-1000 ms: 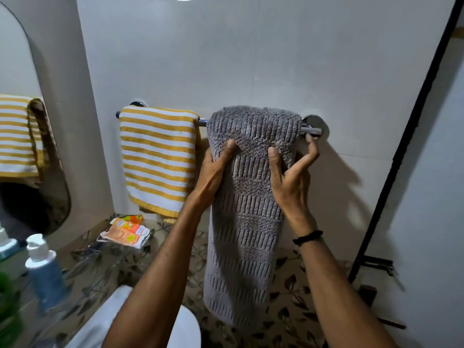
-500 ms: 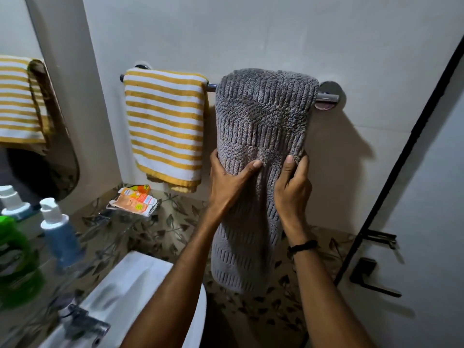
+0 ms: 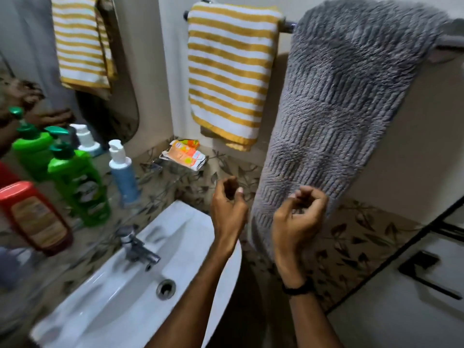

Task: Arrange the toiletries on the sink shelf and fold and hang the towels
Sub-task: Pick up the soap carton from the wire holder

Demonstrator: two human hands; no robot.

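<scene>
I see grey towel (image 3: 346,116) draped over wall rail (image 3: 288,24), striped towel (image 3: 229,71) hung beside it on the L. Both hands off the cloth: L hand (image 3: 229,204) and R hand (image 3: 300,214) loosely curled, holding nothing, above sink (image 3: 120,292) edge. Green bottles (image 3: 77,182), blue bottle (image 3: 123,172), red bottle (image 3: 35,217) upright on shelf.

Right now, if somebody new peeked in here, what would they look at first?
Probably the fluffy grey towel hanging over the rail at the right, with the yellow-striped towel beside it. Next, the two empty hands, left hand and right hand, curled in front of the grey towel, above the white sink. Then the bright green bottle and red bottle at the left.
</scene>
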